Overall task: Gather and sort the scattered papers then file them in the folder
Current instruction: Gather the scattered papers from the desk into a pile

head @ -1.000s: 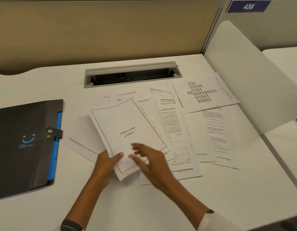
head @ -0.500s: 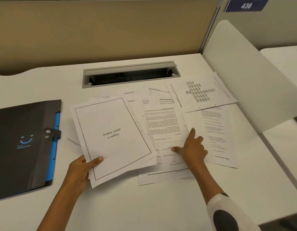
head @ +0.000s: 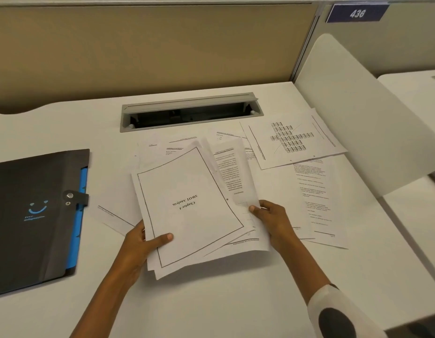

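My left hand (head: 141, 242) grips the near left corner of a small stack of sheets, thumb on top of the cover page (head: 187, 206) that reads "Chapter 4 SWOT Analysis". My right hand (head: 272, 219) pinches a text sheet (head: 234, 172) at its near edge, holding it against the right side of that stack. More sheets lie loose on the white desk: a diagram page (head: 292, 140) at the back right, a text page (head: 316, 203) to the right, one sheet (head: 114, 215) poking out on the left. The black folder (head: 33, 215) with blue tabs lies shut at the left.
A grey cable tray slot (head: 189, 112) is sunk into the desk behind the papers. A white divider panel (head: 353, 113) stands along the right side, with a tan partition wall (head: 148, 50) at the back. The desk's near edge runs below my arms.
My right hand has picked up the text sheet it was pressing on and brought it left to the stack. My left hand has shifted the stack right toward the middle.
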Available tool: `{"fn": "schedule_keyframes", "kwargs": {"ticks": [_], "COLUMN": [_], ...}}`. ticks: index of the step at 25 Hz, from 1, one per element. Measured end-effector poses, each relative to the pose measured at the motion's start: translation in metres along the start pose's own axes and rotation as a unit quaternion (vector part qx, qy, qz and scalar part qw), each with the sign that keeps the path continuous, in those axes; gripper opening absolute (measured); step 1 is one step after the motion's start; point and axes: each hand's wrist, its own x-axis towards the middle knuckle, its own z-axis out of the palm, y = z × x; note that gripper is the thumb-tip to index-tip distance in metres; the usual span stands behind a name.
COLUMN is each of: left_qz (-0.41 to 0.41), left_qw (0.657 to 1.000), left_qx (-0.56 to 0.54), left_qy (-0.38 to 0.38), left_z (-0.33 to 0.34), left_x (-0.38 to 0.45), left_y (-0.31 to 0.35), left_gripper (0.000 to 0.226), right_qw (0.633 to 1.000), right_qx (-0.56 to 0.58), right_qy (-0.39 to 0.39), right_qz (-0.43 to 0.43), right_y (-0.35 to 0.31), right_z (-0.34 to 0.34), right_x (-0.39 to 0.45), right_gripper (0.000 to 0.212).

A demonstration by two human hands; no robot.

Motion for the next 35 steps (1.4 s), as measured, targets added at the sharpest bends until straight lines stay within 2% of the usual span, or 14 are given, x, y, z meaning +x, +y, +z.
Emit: {"fn": "schedule_keyframes", "kwargs": {"ticks": [5,8,11,14,16,18,20,22,24,27,29,32,34,35], "left_qz": [0.042,0.036,0.044,0.050,0.023,0.002,0.005,0.010,0.014,0.016,0.015,0.015,0.017,0.017], "left_qw": [0.999,0.998,0.996,0.996,0.998,0.999,0.999,0.999,0.998,0.998,0.998,0.997,0.997,0.997], "left_qx": [-0.025,0.011,0.073,0.069,0.027,-0.011,-0.004,-0.019,-0.038,-0.038,-0.045,-0.048,-0.047,-0.046], "left_qy": [-0.020,-0.041,-0.022,0.023,0.048,0.044,0.040,0.041,0.039,0.048,0.049,0.053,0.052,0.052], "left_z": [-0.005,-0.004,0.005,0.015,0.017,0.019,0.020,0.020,0.019,0.018,0.017,0.018,0.018,0.019], "left_x": [0.001,0.001,0.003,0.008,0.014,0.017,0.017,0.017,0.017,0.017,0.017,0.020,0.019,0.019], "left_y": [0.009,0.011,0.012,0.013,0.009,0.004,0.000,-0.005,-0.009,-0.015,-0.017,-0.020,-0.020,-0.018], "left_gripper": [0.051,0.051,0.045,0.044,0.041,0.030,0.033,0.044,0.057,0.070,0.074,0.075,0.075,0.076], "right_qw": [0.998,0.998,0.998,0.996,0.995,0.990,0.953,0.887,0.836,0.796,0.754,0.679,0.656,0.662], "right_qx": [0.049,0.050,0.046,0.055,0.015,-0.108,-0.266,-0.375,-0.477,-0.568,-0.619,-0.674,-0.689,-0.683], "right_qy": [-0.025,-0.032,-0.047,-0.067,-0.097,-0.079,0.044,0.158,0.155,0.106,0.107,0.131,0.131,0.129], "right_qz": [0.018,0.018,0.011,0.004,-0.001,-0.043,-0.137,-0.217,-0.223,-0.182,-0.192,-0.260,-0.279,-0.279], "right_y": [-0.001,-0.001,0.003,0.004,-0.001,-0.008,-0.021,-0.039,-0.051,-0.058,-0.055,-0.051,-0.048,-0.048], "right_z": [0.005,0.005,0.009,0.011,0.011,0.011,0.011,0.009,0.003,-0.002,-0.002,-0.003,-0.007,-0.008], "right_x": [0.001,0.001,-0.001,-0.002,0.002,0.013,0.033,0.056,0.081,0.108,0.116,0.114,0.107,0.101], "right_gripper": [0.009,0.010,0.009,0.008,0.010,0.031,0.034,0.030,0.048,0.062,0.056,0.044,0.038,0.033]}}
